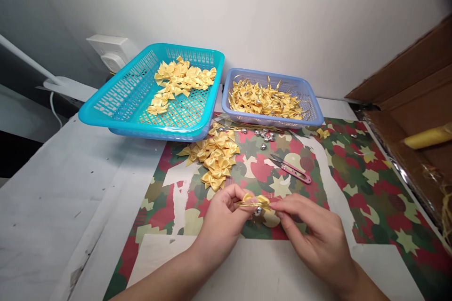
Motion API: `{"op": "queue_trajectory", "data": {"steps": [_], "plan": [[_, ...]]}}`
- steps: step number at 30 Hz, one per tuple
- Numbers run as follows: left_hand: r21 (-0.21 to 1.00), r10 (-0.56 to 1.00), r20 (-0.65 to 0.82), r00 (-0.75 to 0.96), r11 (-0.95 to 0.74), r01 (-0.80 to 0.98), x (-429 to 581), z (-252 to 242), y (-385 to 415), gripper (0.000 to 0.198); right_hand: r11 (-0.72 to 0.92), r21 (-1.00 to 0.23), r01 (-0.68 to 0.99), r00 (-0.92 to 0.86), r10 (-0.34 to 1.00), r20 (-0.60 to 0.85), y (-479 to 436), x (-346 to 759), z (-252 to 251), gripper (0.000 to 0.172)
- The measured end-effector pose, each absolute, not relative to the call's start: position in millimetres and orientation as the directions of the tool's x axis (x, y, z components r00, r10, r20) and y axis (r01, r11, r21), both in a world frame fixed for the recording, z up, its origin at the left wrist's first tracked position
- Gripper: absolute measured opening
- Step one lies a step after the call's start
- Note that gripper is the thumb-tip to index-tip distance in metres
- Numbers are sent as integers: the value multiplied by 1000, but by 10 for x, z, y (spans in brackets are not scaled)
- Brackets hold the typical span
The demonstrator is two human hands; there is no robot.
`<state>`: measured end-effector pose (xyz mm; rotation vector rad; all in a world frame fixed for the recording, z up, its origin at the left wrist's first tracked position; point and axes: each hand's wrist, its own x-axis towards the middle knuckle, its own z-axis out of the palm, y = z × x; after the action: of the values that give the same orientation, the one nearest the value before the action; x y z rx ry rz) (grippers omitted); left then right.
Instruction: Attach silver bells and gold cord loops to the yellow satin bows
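Near the front middle of the table, my left hand [228, 211] pinches a yellow ribbon bow [261, 199] together with gold wire ties. A silver jingle bell [259, 211] hangs just below the bow. From the other side, my right hand [314, 230] has thumb and forefinger closed at the bow's right edge, on what looks like the thin gold wire; the exact grip is partly hidden. Just beyond my hands lies a heap of yellow bows [217, 157]. Pink thread snips [291, 169] rest to the right, and several loose silver bells [264, 136] lie farther back.
A turquoise basket [106, 120] holding yellow bows stands at the back left. Beside it, a blue-purple basket [271, 120] contains bows with bells and gold wires. More gold wires [254, 127] lie before it. At the right is a cardboard box [406, 103] with a yellow roll.
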<state>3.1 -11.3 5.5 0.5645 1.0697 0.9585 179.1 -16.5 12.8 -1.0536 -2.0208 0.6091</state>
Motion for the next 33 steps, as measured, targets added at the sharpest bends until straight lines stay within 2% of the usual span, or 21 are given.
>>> {"op": "queue_trajectory", "data": {"steps": [17,33], "plan": [[773,858,-491,148,508,-380,40,60,-114,34,512,-717,473,-365,855,369,-171,1814,122,22],[765,857,-492,155,511,-393,34,61,-102,34,535,-698,476,-351,843,408,-156,1823,166,25]]}}
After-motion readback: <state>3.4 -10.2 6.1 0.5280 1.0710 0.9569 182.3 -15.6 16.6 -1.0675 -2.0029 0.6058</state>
